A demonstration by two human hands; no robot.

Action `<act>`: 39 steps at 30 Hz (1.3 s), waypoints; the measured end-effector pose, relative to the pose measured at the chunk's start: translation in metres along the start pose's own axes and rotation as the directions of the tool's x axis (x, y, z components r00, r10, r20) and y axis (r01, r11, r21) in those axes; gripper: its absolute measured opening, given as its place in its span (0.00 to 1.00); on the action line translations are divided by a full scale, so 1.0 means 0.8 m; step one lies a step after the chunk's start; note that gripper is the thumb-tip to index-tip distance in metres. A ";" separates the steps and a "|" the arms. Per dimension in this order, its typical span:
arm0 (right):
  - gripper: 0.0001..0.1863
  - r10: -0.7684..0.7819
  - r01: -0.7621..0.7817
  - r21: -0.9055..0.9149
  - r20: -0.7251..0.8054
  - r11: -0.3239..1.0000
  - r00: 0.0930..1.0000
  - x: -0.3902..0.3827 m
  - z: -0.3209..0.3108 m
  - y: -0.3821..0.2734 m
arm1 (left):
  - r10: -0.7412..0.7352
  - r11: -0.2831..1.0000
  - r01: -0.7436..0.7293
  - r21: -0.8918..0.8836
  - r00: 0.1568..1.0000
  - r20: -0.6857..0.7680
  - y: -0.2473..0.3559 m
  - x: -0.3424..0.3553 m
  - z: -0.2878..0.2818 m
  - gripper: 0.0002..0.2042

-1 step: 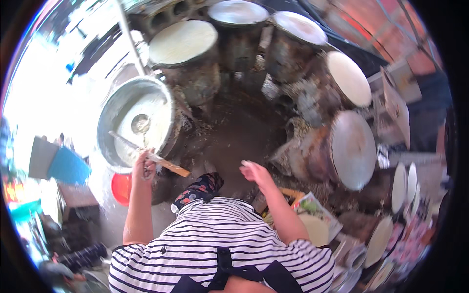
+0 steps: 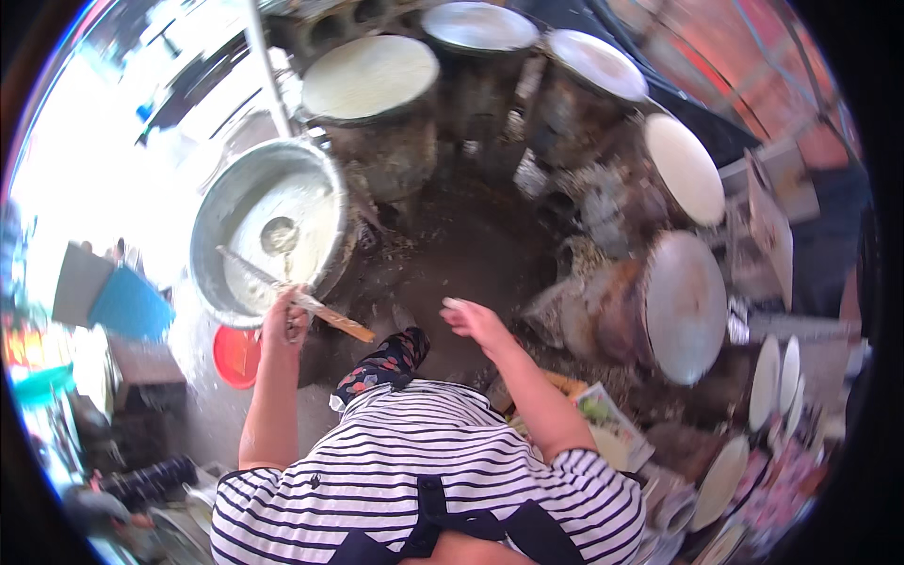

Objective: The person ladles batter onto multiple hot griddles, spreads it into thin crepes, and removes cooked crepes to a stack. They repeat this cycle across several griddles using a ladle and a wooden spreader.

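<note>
My left hand (image 2: 284, 320) is closed around a long flat wooden stick (image 2: 337, 320) at the near rim of a big metal basin (image 2: 212, 212). Pale smears cover the fingers and the stick's far part, while its near end is bare wood. That far part reaches over the basin, which holds a whitish, batter-like mixture. Inside lies a small round bowl-like thing (image 2: 279, 235), its kind unclear. My right hand (image 2: 468, 320) hangs in the air over the dark floor, fingers loosely apart, holding nothing. It is nearest to the rusty drum stove at the right.
Rusty drum stoves with round flat tops curve around ahead, including a pale-covered one (image 2: 370, 80) and a grey one (image 2: 687, 306) at the right. A red bucket (image 2: 235, 356) stands below the basin. Round boards (image 2: 765, 384) lean at the far right; a blue panel (image 2: 132, 311) is at left.
My right hand has moved a little left and inward. The stoves sit slightly farther right in the picture, as the view has turned. My left hand keeps its hold on the stick.
</note>
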State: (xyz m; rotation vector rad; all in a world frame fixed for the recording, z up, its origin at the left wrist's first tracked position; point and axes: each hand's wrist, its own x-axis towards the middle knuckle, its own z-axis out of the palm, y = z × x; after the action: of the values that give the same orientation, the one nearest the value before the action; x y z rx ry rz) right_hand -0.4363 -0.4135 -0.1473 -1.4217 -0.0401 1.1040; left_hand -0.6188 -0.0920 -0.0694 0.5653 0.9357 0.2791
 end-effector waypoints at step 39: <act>0.09 0.224 0.642 -0.698 0.603 -0.316 0.766 0.495 0.263 -0.300 | -0.096 0.872 -0.074 -0.484 0.943 -0.318 0.057 0.400 0.012 0.09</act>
State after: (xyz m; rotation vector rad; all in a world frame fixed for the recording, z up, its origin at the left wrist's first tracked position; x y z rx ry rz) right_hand -0.2146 0.0446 -0.1364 -2.2119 -2.2515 0.9184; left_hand -0.4270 0.0897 -0.2560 0.0353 1.1438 0.5977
